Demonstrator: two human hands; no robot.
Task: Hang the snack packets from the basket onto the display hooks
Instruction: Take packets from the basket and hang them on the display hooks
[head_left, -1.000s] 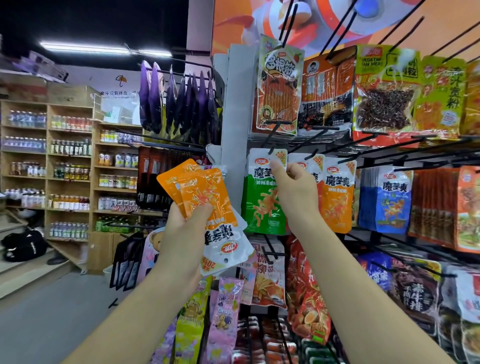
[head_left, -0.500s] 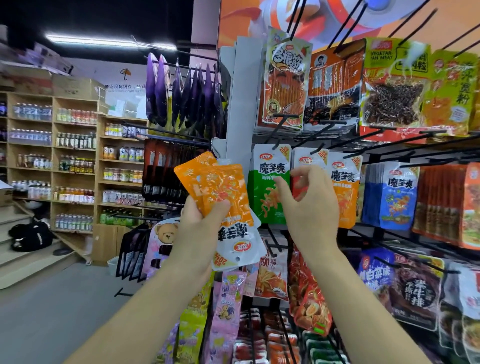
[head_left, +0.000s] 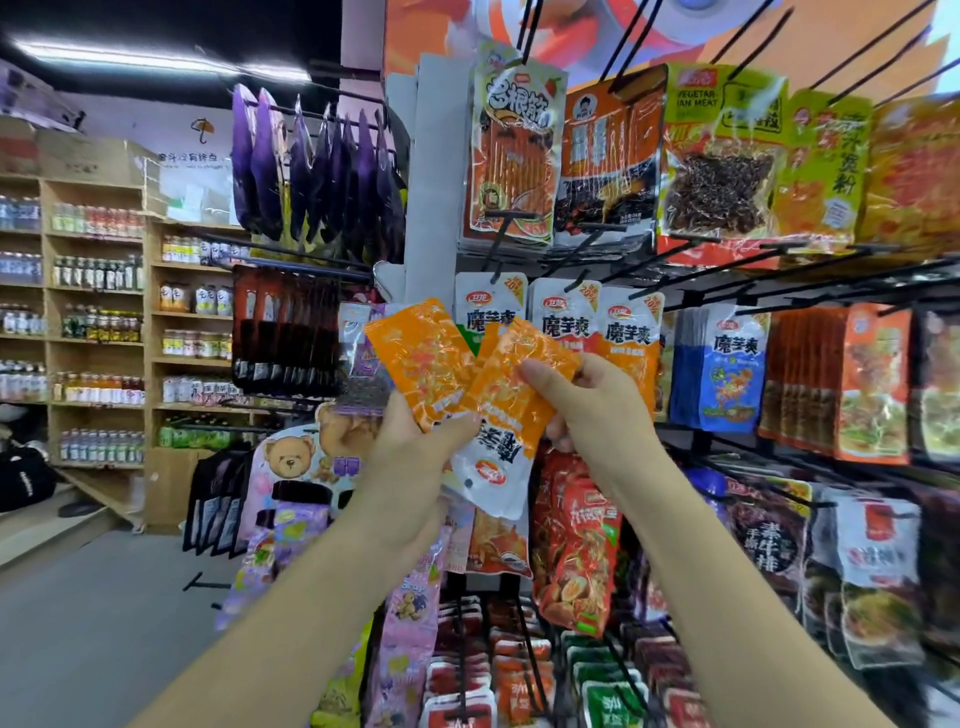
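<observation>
Head view: left grip (head_left: 410, 467) is curled round the lower part of a fan of orange konjac packets (head_left: 423, 358), thumb across the front, held up in front of the rack at middle-row height. Right grip (head_left: 597, 410) pinches the top corner of the front packet (head_left: 511, 389), thumb on its face and the other fingers behind. Nothing from the fan is on a hook yet, and the basket isn't in view. Probably three packets in the fan, but the blur makes the count unsure. Matching hung packets (head_left: 631, 343) sit just right of the hands, under their display hook (head_left: 652, 286).

Risks:
- Fan is upside down: white header end (head_left: 488, 483) points down. It needs a flip before hooking, and glossy film could slip mid-flip.
- Packets overlap, so pulling the front one may drag its neighbours out of the left grip.
- Hooks are close-set and full, so it's easy to hit the wrong flavour's hook or knock a hung packet.
</observation>
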